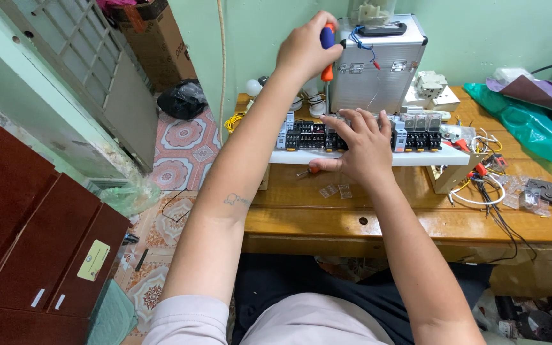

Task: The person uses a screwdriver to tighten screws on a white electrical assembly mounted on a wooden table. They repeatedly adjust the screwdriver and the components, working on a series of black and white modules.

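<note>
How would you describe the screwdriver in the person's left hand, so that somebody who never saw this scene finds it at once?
Start at the wooden table, where a white panel carries a row of black terminal blocks. Directly above that row, in front of the ribbed silver case, the left hand grips the screwdriver upright. Its blue and orange handle sets it apart from the grey and black parts nearby.

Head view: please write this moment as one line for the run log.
left hand: grips screwdriver upright | right hand: pressed on row of relay sockets | row rests on white panel | wooden table
</note>
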